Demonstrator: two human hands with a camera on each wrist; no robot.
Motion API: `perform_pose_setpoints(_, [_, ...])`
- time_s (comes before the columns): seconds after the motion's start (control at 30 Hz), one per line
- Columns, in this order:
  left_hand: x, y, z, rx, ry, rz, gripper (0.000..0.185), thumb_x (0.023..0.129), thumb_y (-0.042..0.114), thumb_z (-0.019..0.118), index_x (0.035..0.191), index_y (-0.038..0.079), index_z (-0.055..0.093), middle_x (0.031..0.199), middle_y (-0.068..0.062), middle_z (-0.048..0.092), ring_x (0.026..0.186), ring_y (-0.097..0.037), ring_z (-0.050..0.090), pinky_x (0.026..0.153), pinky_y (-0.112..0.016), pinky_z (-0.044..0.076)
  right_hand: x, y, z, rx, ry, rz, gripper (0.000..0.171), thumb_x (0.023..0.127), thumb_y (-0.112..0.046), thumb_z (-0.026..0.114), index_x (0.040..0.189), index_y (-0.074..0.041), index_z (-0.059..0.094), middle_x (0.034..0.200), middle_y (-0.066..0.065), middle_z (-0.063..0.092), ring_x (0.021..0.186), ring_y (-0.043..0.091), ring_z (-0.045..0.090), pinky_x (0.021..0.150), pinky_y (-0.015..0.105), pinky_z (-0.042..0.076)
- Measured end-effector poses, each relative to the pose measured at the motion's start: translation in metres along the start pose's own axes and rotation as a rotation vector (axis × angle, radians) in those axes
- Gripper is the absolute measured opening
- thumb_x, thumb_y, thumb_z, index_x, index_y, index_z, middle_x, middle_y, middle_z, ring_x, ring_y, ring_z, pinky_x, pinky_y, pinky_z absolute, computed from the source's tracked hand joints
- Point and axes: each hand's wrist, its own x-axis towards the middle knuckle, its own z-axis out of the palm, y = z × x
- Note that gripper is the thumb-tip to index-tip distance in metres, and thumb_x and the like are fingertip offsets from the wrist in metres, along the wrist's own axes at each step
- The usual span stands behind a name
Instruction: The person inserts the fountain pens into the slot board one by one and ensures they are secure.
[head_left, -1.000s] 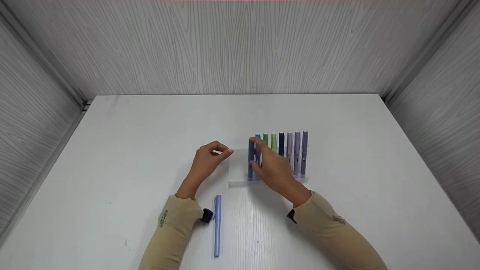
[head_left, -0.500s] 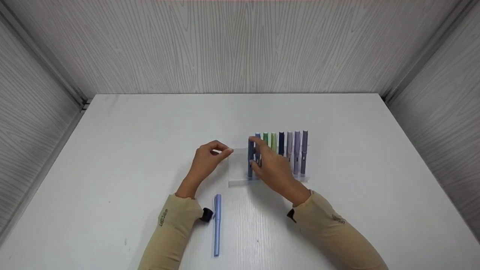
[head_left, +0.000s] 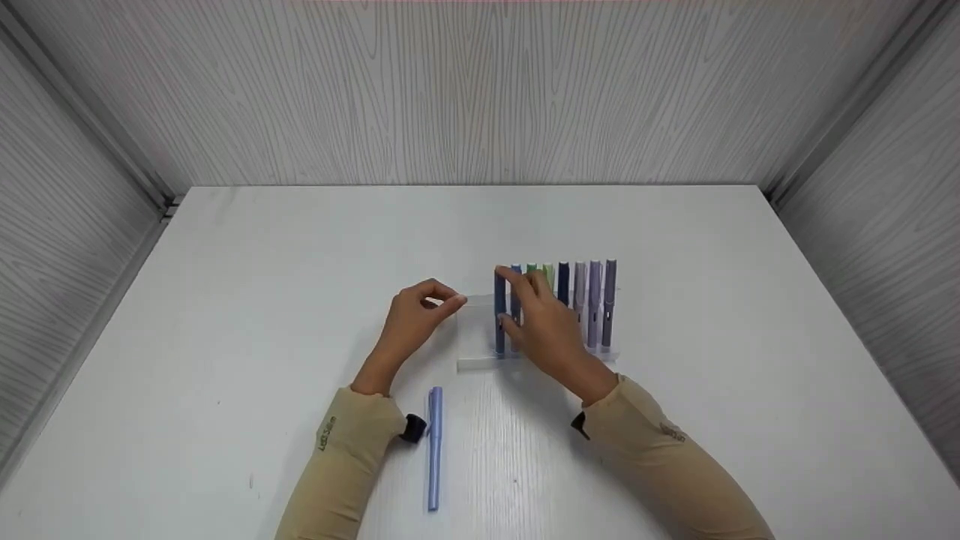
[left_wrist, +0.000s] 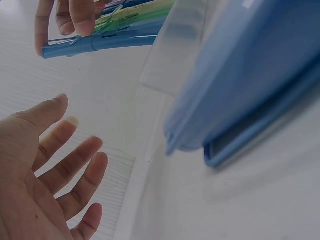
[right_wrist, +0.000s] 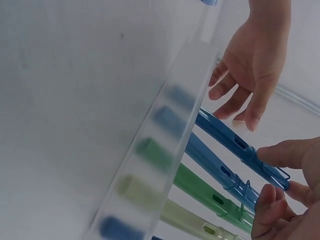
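Observation:
A clear pen rack holds a row of upright capped pens in blue, green, navy and purple shades. At the row's left end stands a blue pen; my right hand grips it, index finger at the cap's end and thumb on its side, as the right wrist view also shows. My left hand pinches the rack's far left corner between thumb and index finger; its other fingers are loosely bent in the left wrist view. The right hand hides parts of several pens.
One light blue pen lies loose on the white table, beside the left sleeve's black wrist camera. Wood-grain panels enclose the table at the back and both sides.
My right hand has shifted slightly up and left, with the blue pen's top moving a little the same way. The left hand and the loose pen stay put.

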Motion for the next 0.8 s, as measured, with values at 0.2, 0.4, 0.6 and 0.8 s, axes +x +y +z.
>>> perform_pose_setpoints(0.2, [0.001, -0.001, 0.0, -0.007, -0.007, 0.012, 0.026, 0.088, 0.04, 0.069, 0.096, 0.016, 0.071, 0.101, -0.003, 0.07, 0.094, -0.018, 0.062, 0.084, -0.033, 0.05, 0.003, 0.0, -0.001, -0.019, -0.008, 0.002, 0.065, 0.086, -0.014, 0.073, 0.143, -0.018, 0.042, 0.111, 0.012, 0.052, 0.057, 0.012, 0.045, 0.048, 0.024, 0.042])
perform_pose_setpoints(0.4, [0.0, -0.001, 0.0, 0.007, 0.002, -0.003, 0.025, 0.088, 0.039, 0.069, 0.096, 0.015, 0.071, 0.102, -0.003, 0.07, 0.094, -0.019, 0.062, 0.084, -0.034, 0.05, 0.006, 0.0, -0.003, -0.004, -0.038, 0.033, 0.067, 0.088, -0.016, 0.071, 0.147, -0.018, 0.039, 0.11, 0.011, 0.051, 0.06, 0.012, 0.043, 0.052, 0.026, 0.042])
perform_pose_setpoints(0.6, [0.0, 0.0, 0.001, 0.017, 0.008, -0.013, 0.026, 0.088, 0.038, 0.069, 0.097, 0.014, 0.071, 0.103, -0.004, 0.07, 0.095, -0.019, 0.061, 0.084, -0.034, 0.05, 0.005, 0.001, -0.007, 0.012, -0.028, 0.061, 0.067, 0.087, -0.016, 0.071, 0.146, -0.015, 0.039, 0.109, 0.011, 0.052, 0.061, 0.013, 0.047, 0.052, 0.027, 0.044])
perform_pose_setpoints(0.8, [0.0, 0.0, 0.001, 0.007, 0.009, -0.012, 0.026, 0.088, 0.038, 0.069, 0.097, 0.014, 0.071, 0.103, -0.004, 0.069, 0.095, -0.019, 0.061, 0.085, -0.034, 0.05, 0.002, -0.002, -0.011, 0.026, -0.042, 0.082, 0.067, 0.086, -0.019, 0.073, 0.145, -0.015, 0.04, 0.107, 0.011, 0.053, 0.063, 0.013, 0.048, 0.052, 0.027, 0.044])
